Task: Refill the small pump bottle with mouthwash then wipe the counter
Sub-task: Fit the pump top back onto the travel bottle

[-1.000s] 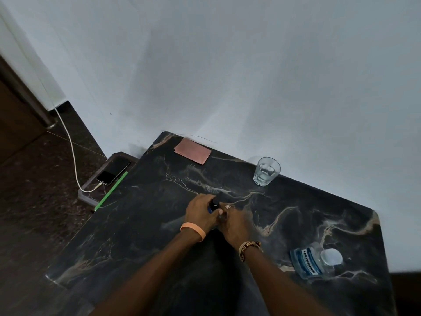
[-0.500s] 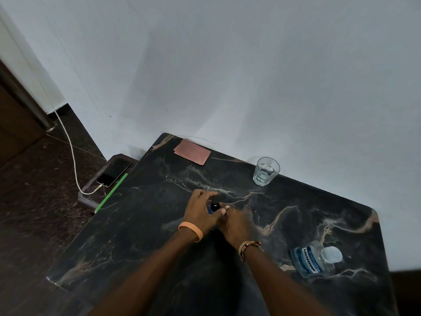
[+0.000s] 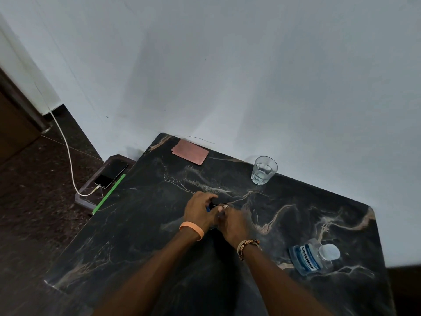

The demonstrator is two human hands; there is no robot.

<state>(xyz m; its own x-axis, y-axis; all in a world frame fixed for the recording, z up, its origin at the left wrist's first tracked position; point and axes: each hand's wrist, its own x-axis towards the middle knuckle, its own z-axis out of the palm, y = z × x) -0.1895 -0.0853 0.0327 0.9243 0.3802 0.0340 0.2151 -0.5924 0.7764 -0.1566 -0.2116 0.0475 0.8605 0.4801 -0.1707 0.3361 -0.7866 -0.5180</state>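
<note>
At the middle of the dark marble counter (image 3: 141, 236) both my hands close around the small pump bottle (image 3: 211, 205), of which only a dark top and a bit of blue show. My left hand (image 3: 200, 210) wraps its body. My right hand (image 3: 232, 221) grips it from the right, fingers at the top. The mouthwash bottle (image 3: 312, 256), clear blue with a white cap, stands near the counter's right front, apart from my hands. A folded pink cloth (image 3: 190, 152) lies at the back left by the wall.
A glass (image 3: 263, 170) with some water stands at the back near the wall. Left of the counter, a phone (image 3: 111, 173) on a white cable lies on a low stand, beside a green strip (image 3: 109, 193). Dark floor lies to the left.
My hands stay on the small bottle; the left fingers have shifted a little around its top. The view has drifted slightly.
</note>
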